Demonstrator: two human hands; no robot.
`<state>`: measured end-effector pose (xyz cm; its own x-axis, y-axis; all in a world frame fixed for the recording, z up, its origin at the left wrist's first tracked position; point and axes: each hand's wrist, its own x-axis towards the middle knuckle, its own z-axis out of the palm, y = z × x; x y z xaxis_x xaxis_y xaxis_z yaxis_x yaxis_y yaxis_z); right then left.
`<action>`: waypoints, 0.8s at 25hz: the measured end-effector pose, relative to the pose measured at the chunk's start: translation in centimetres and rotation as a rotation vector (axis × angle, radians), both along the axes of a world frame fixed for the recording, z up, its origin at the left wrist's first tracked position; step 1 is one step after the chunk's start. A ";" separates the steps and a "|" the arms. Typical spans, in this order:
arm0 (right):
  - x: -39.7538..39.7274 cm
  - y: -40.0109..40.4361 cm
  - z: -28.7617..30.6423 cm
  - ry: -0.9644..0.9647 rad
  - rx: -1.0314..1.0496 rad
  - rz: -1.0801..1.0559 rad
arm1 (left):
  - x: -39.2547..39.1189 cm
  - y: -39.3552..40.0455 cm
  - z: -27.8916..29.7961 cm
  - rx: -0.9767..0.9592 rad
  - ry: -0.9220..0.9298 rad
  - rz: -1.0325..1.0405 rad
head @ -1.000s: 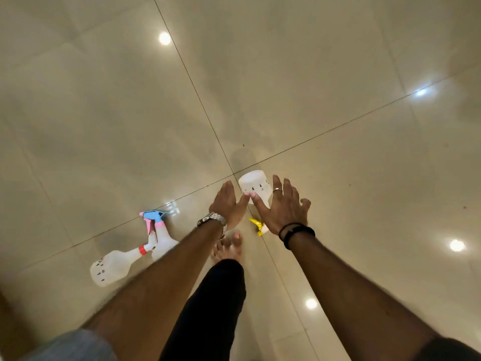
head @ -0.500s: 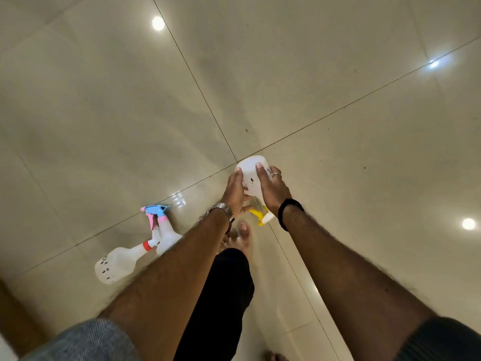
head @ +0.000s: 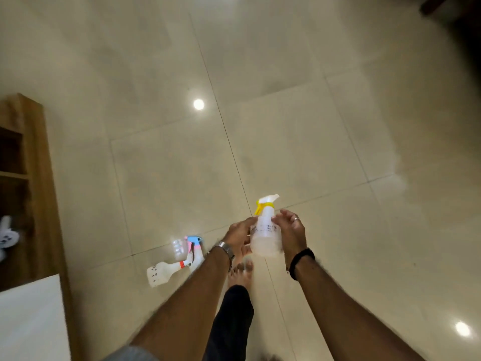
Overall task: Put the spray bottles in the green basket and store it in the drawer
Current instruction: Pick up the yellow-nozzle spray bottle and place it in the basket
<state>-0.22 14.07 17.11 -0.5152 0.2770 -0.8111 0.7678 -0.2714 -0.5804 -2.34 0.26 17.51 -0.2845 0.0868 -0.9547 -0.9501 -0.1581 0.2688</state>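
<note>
A translucent spray bottle with a yellow-and-white trigger (head: 264, 230) is held upright above the floor between both hands. My left hand (head: 238, 234) grips its left side. On its right side my right hand (head: 290, 231) curls around it, fingers partly spread. Two more spray bottles lie on the tiles to the left: one with a red collar (head: 162, 272) lying flat, and one with a blue-and-pink trigger (head: 194, 247) against it. No green basket is in view.
A wooden shelf unit (head: 39, 178) stands at the left edge, with a white object (head: 6, 234) inside it. A white surface (head: 31, 319) fills the lower left corner. My bare foot (head: 240, 272) and dark trouser leg are below the hands. Glossy beige tiles stretch ahead.
The yellow-trigger bottle has been lifted off the floor and turned upright, nozzle now pointing up. The view has swung so that the wooden shelf appears at the left.
</note>
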 end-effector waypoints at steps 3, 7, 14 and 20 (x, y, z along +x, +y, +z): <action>0.0 -0.8 8.5 -0.013 -0.028 0.181 | 0.6 -1.1 8.6 -0.008 0.115 0.049; 2.3 -2.0 17.9 0.063 0.012 0.414 | 4.5 -1.9 17.9 -0.040 0.269 0.144; 12.9 -2.8 31.5 0.337 0.080 0.632 | 16.9 -2.6 32.2 -0.059 0.451 0.316; 21.8 -6.3 37.8 0.458 0.050 0.821 | 27.5 -5.1 39.3 -0.153 0.532 0.447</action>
<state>21.58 7.76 54.89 -0.8307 -0.2851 -0.4782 0.4019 0.2872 -0.8695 25.20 -4.87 56.85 -0.6921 -0.2713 -0.6689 -0.5369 -0.4258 0.7283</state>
